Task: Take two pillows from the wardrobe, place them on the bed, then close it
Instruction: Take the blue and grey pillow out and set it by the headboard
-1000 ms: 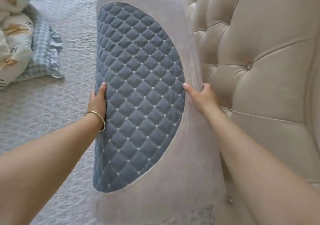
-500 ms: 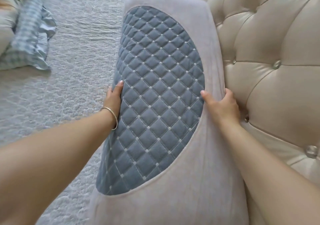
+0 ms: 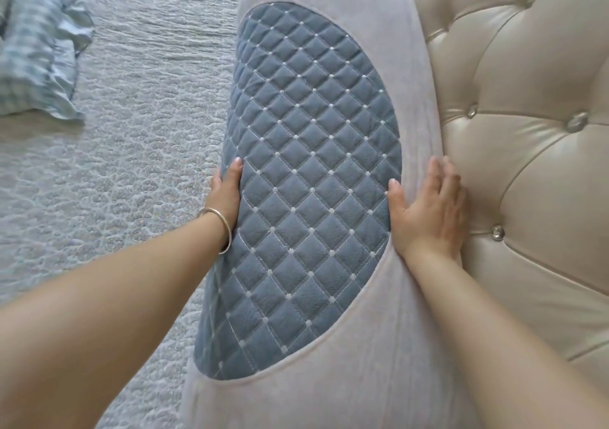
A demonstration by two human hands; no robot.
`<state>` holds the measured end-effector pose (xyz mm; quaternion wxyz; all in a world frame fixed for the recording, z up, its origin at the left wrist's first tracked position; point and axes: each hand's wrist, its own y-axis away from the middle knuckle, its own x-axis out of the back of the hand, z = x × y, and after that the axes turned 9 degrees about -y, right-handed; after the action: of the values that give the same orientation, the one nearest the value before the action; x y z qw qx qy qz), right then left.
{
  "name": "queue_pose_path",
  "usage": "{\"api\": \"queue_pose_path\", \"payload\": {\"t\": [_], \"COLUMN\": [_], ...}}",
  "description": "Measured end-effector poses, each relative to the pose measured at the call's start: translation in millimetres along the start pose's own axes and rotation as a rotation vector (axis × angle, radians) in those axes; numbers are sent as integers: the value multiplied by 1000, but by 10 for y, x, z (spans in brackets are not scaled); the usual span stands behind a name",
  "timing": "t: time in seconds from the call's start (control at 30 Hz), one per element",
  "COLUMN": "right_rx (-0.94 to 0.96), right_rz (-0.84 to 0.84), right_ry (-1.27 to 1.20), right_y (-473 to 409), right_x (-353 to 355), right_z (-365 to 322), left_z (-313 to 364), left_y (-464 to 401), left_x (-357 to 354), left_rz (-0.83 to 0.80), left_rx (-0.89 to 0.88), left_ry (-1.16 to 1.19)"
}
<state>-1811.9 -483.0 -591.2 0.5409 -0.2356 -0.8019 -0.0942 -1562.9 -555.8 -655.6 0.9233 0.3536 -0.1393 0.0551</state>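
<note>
Pillow (image 3: pixel 313 178): one; two hands: left hand (image 3: pixel 225 194) grips, right hand (image 3: pixel 428 211) flat.

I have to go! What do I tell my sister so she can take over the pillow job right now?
Left hand grips the left edge of the quilted pillow, thumb on top. Right hand lies flat on its right edge.
The quilted pillow rests on the bed beside the headboard. A checked frilled pillow, blurred, lies on the bed at far left.
Done, it seems: both pillows on the bed.
To do: let go, then close the wardrobe, which is out of view.
</note>
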Motion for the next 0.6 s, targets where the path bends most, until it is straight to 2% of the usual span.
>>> {"api": "queue_pose_path", "payload": {"t": [0.13, 0.3, 0.37, 0.47, 0.6], "right_rx": [32, -86, -135, -185, -159], "right_rz": [-34, -140, -174, -320, -332], "right_ry": [56, 54, 57, 44, -33], "right_y": [-17, 392, 661, 986, 1412], "right_x": [5, 143, 235, 426, 786], "right_z": [-25, -196, -296, -543, -1100], "left_z": [51, 66, 77, 189, 377], "left_y": [119, 491, 693, 1109, 1620], "left_x": [59, 402, 584, 827, 1200], "left_rz": [1, -194, -268, -346, -235], "left_rx": [-5, -86, -43, -3, -55], "left_ry": [-162, -298, -321, -287, -292]}}
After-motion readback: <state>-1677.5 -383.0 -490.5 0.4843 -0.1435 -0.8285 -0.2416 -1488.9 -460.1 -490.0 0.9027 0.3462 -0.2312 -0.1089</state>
